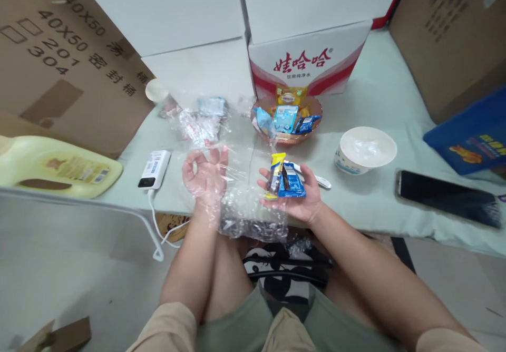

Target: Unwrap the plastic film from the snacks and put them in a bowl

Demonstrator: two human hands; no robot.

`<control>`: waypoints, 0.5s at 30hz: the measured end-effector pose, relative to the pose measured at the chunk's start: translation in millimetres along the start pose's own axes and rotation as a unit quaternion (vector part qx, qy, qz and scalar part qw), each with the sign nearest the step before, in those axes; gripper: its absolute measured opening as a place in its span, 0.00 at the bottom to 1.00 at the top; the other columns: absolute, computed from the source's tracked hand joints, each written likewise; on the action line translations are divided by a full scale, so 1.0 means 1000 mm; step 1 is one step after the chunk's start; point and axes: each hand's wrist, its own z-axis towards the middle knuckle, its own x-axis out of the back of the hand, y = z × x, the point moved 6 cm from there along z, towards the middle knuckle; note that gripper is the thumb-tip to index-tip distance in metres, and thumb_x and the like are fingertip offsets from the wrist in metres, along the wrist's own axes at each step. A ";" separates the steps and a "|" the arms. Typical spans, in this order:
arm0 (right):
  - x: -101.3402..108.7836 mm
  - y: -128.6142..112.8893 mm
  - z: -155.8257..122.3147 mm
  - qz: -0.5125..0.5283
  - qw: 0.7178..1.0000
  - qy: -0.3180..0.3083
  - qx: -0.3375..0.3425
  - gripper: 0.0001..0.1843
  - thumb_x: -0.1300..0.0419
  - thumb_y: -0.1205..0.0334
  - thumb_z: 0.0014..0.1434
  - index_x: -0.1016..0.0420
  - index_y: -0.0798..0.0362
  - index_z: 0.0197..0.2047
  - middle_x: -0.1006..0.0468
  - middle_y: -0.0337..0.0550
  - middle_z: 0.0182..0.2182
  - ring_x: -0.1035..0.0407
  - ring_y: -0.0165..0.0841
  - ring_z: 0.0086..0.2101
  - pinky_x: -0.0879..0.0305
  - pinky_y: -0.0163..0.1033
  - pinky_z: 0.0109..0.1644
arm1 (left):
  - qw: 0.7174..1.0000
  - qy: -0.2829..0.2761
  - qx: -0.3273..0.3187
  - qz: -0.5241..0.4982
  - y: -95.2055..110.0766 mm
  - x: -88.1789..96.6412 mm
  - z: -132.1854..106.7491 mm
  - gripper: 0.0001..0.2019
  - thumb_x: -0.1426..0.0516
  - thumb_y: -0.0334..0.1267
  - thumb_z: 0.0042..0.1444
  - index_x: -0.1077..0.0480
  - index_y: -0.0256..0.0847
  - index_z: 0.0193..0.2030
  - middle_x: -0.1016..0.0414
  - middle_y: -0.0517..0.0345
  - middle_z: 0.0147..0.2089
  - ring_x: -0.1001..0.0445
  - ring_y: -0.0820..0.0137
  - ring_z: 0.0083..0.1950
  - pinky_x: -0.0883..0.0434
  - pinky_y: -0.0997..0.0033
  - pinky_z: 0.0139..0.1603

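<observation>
My left hand [206, 174] is behind or inside a large clear plastic bag [249, 188], its thumb and forefinger curled into a ring on the film. The bag hangs across the table's front edge, between my hands. Palm up, my right hand [304, 204] holds two small snack packets, a yellow-and-brown one [275, 174] and a blue one [292, 182], with fingers around them. A white plastic spoon [322, 182] lies partly hidden behind that hand. Farther back, a pinkish bowl [290, 138] holds several wrapped snacks.
A white paper bowl [366, 149] and a black phone [446, 196] are on the right. On the left are a white power bank [155, 168] with a cable and a pale yellow jug [63, 165]. More wrapped packets [211, 107] lie by the boxes [308, 59] at the back.
</observation>
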 end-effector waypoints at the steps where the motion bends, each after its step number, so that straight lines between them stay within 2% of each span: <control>1: 0.000 0.002 0.001 0.001 1.000 0.001 -0.005 0.33 0.41 0.35 0.57 0.27 0.49 0.57 0.24 0.47 0.61 0.27 0.44 0.57 0.28 0.59 0.57 | 1.000 0.002 -0.002 -0.014 0.002 0.000 0.001 0.12 0.37 0.46 0.57 0.35 0.45 0.31 0.20 0.64 0.52 0.27 0.67 0.63 0.25 0.74 0.53; 5: 0.005 0.004 0.009 0.008 1.000 0.014 -0.006 0.37 0.43 0.34 0.56 0.28 0.51 0.59 0.25 0.51 0.62 0.28 0.46 0.57 0.29 0.60 0.58 | 0.999 0.024 -0.014 -0.033 0.012 0.001 0.001 0.12 0.38 0.46 0.58 0.35 0.46 0.31 0.20 0.68 0.53 0.25 0.73 0.60 0.26 0.83 0.43; 9: 0.012 0.001 0.016 0.018 0.999 0.039 0.017 0.37 0.41 0.34 0.54 0.29 0.52 0.58 0.22 0.51 0.59 0.26 0.46 0.54 0.30 0.63 0.58 | 0.996 0.055 -0.069 -0.030 0.033 0.014 0.006 0.07 0.40 0.46 0.61 0.31 0.49 0.35 0.22 0.72 0.57 0.31 0.80 0.66 0.31 0.91 0.43; 12: 0.012 -0.008 0.010 0.002 0.995 0.070 0.072 0.32 0.36 0.40 0.52 0.28 0.49 0.54 0.18 0.45 0.53 0.24 0.44 0.51 0.28 0.61 0.56 | 0.994 0.071 -0.053 -0.056 0.036 0.026 0.015 0.08 0.44 0.40 0.63 0.31 0.46 0.32 0.19 0.65 0.51 0.28 0.76 0.64 0.27 0.85 0.48; 15: 0.004 -0.025 -0.005 -0.085 0.978 0.130 0.141 0.28 0.31 0.55 0.49 0.28 0.45 0.53 0.16 0.38 0.44 0.21 0.38 0.42 0.23 0.52 0.50 | 0.989 0.102 0.044 -0.100 0.018 0.033 0.021 0.10 0.49 0.36 0.62 0.35 0.43 0.28 0.19 0.57 0.44 0.22 0.67 0.57 0.22 0.67 0.52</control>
